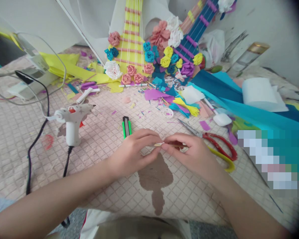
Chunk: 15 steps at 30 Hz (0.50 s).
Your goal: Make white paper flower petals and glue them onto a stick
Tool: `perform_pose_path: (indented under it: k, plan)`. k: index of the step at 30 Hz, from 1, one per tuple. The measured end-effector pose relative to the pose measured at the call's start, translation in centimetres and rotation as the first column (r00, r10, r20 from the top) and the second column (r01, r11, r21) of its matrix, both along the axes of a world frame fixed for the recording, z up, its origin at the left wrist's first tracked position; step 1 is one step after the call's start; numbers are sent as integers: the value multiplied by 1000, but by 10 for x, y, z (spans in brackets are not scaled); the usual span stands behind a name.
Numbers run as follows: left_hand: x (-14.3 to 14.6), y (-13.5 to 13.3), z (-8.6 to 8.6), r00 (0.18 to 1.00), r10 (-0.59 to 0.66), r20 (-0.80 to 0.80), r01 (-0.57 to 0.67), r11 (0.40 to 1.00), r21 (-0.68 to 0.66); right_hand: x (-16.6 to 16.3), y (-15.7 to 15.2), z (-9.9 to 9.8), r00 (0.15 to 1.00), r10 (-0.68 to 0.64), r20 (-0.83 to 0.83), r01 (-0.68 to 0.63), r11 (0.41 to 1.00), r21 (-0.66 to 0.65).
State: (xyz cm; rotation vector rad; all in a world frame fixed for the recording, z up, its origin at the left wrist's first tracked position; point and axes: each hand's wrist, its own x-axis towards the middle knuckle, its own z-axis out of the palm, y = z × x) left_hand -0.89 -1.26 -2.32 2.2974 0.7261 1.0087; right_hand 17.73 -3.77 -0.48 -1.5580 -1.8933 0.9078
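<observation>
My left hand point(136, 149) and my right hand point(193, 151) meet above the middle of the table. Both have their fingertips pinched on a thin, pale wooden stick point(179, 146), with a bit of white at the point where they come together. The fingers cover much of the stick. Just beyond my left hand lies a green utility knife point(126, 126), its lower end hidden. Scissors with red and yellow handles point(220, 146) rest beside my right hand, partly behind it. A white hot glue gun point(73, 124) stands to the left.
A yellow paper guitar point(133, 36) and a blue one point(194, 39) with paper flowers lean at the back. Paper scraps point(159, 95) litter the table before them. Blue crepe paper point(219, 88) and a white roll point(257, 94) lie right. A black cord point(38, 139) runs left. A brown patch point(155, 174) marks the cloth.
</observation>
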Motion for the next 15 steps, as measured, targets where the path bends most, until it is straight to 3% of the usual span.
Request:
perform_pose_path:
  k: [15]
  plan:
    - [-1,1,3,1000,3,-10,-2,1000,25,2,-1,1,998,61,-35,-63,997,-53]
